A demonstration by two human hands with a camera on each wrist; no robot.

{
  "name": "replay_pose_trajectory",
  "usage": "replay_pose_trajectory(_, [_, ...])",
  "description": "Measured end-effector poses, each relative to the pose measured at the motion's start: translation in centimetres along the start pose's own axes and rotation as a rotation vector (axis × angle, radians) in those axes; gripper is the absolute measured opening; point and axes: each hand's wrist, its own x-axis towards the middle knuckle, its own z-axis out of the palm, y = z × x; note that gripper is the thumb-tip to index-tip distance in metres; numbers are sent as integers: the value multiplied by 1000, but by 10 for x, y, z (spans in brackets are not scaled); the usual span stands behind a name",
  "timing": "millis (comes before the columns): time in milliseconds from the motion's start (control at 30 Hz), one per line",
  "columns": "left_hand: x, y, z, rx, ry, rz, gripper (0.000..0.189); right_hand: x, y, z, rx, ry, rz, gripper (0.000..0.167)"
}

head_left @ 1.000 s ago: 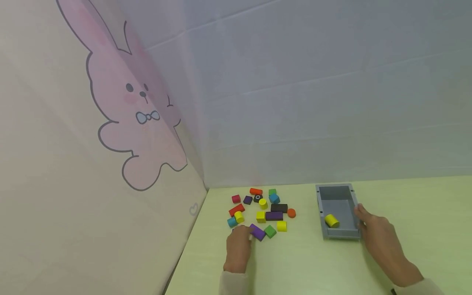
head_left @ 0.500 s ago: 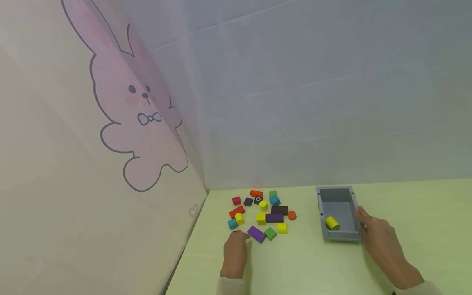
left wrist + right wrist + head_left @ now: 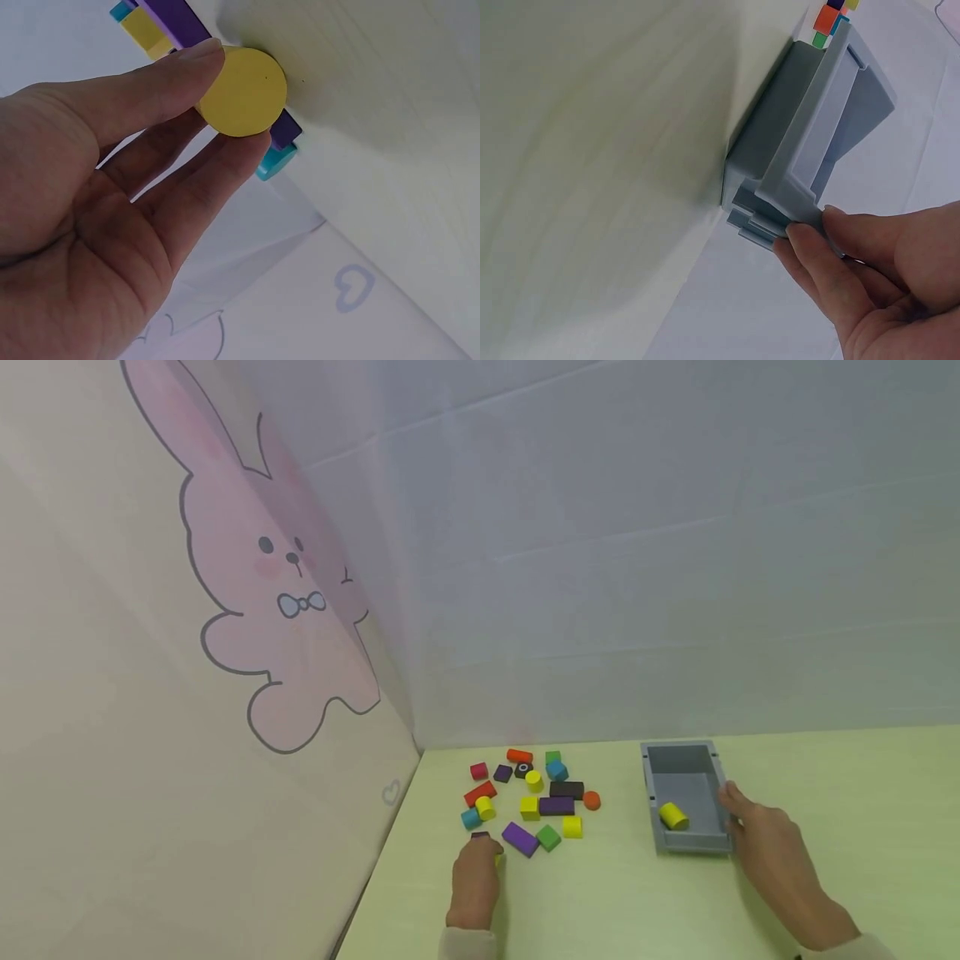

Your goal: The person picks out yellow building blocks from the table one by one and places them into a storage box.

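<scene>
My left hand (image 3: 475,881) pinches a yellow cylinder block (image 3: 246,91) between thumb and fingers, its round end showing in the left wrist view. In the head view the hand covers most of that block, at the near left of a scatter of blocks. A purple block (image 3: 521,839) and a green block (image 3: 549,837) lie just right of this hand. With thumb and fingers my right hand (image 3: 776,860) grips the right side wall of a grey bin (image 3: 787,142). Inside the bin lies another yellow cylinder (image 3: 673,816), near its front wall.
Several red, blue, black, purple and yellow blocks lie on the pale table (image 3: 600,902), among them a black block (image 3: 566,790) and an orange round block (image 3: 592,800). White sheeting (image 3: 637,568) rises behind the table, and a sheet with a pink rabbit (image 3: 285,635) stands at left.
My left hand has drawn back slightly toward the near edge, away from the purple block, and a yellow cylinder now shows in its fingers. The right hand stays on the bin.
</scene>
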Motion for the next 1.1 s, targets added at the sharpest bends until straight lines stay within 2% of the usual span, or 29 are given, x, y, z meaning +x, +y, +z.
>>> replay_pose_trajectory(233, [1, 0, 1, 1, -23, -7, 22, 0, -1, -2, -7, -49, 23, 45])
replay_pose_trajectory(433, [1, 6, -1, -3, -42, -12, 21, 0, -2, -2, -11, -44, 22, 45])
replay_pose_trajectory(600, [5, 16, -6, 28, -26, 46, 19, 0, -1, -1, -3, -31, 16, 45])
replay_pose_trajectory(767, [6, 26, -8, 16, 1, 119, 21, -1, 0, 0, -7, -23, 12, 46])
replay_pose_trajectory(933, [8, 35, -5, 3, -4, 156, 27, -1, 0, 1, -5, -8, 4, 46])
replay_pose_trajectory(1100, [9, 42, 0, 19, 23, 220, 24, -1, -1, 1, -7, -5, 4, 47])
